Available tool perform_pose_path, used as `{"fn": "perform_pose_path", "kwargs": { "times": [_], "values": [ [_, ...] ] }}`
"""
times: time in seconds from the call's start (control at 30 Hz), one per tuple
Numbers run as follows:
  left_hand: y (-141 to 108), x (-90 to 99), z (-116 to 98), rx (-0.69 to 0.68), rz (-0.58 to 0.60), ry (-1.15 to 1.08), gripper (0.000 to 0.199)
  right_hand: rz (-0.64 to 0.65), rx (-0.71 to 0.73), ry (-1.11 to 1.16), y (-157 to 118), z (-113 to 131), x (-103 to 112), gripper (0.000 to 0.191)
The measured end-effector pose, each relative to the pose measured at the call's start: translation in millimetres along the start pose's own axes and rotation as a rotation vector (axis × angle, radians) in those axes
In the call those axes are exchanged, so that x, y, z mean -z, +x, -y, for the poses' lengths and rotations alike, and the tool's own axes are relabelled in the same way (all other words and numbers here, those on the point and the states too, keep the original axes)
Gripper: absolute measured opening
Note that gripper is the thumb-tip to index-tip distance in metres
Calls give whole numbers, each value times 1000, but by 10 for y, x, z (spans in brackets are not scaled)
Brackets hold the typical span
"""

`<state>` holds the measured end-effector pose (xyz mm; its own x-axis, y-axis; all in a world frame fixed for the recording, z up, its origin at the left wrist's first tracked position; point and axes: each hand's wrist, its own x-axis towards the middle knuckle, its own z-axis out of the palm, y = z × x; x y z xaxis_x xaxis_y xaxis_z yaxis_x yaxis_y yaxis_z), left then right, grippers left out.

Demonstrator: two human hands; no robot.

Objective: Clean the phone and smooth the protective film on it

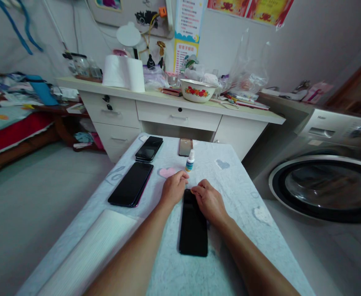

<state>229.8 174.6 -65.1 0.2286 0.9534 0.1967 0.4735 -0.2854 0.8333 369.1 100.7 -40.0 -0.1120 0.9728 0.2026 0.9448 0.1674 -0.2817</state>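
A black smartphone [193, 230] lies face up on the cloth-covered table, its long side pointing away from me. Over its far right corner is my right hand [209, 201], the fingers pinched together at the phone's top edge. A tiny yellowish spot shows at those fingertips, too small to name. My left hand [174, 188] rests just beyond the phone's far left corner with its fingers curled in; whatever they may hold is hidden. Directly past my left fingertips stands a small white bottle [190, 161] with a blue label.
Stacked phones [149, 148] and a larger dark device [131, 185] lie at the left. Another phone [186, 147] is at the far edge. A white ribbed sheet [97, 242] covers the near left. Beyond stands a white desk [177, 115]; a washing machine [337, 135] is at the right.
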Motion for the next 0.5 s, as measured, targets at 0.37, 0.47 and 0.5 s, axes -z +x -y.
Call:
{"fn": "perform_pose_path", "kwargs": {
  "times": [0.37, 0.47, 0.5],
  "values": [
    [9, -1, 44, -18, -16, 2, 26, 106, 134, -40, 194, 168, 44, 23],
    [7, -2, 40, -21, -13, 3, 27, 99, 145, -27, 184, 134, 50, 22],
    [6, -4, 37, -21, -11, 8, 27, 97, 140, -19, 173, 110, 61, 22]
  ]
}}
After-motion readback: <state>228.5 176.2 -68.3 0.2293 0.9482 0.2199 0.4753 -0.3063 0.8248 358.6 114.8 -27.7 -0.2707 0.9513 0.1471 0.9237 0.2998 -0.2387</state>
